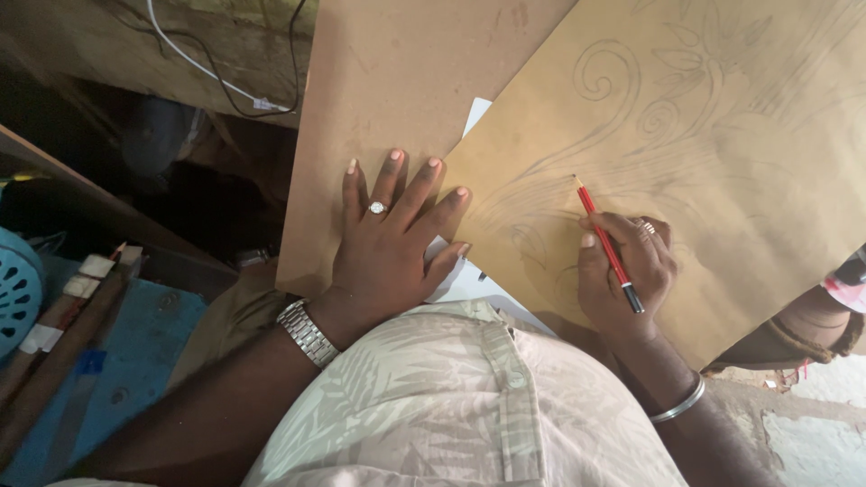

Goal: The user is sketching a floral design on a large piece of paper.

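We press our left hand (390, 248) flat, fingers spread, on the brown board (379, 99) & the edge of the brown paper (722, 180). Our right hand (624, 271) pinches a red pencil (606, 242), tip touching the paper near the drawn swirls (606, 72) on the far right.

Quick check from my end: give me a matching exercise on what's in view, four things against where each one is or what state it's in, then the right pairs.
Things:
1. red pencil
2. left hand
3. wristwatch
4. white sheet

Places or states:
A. flat, fingers spread across two brown boards
B. peeking out between the boards
C. gripped in the right hand, tip on the drawn board
D. on the left wrist

Pairs: 1-C, 2-A, 3-D, 4-B
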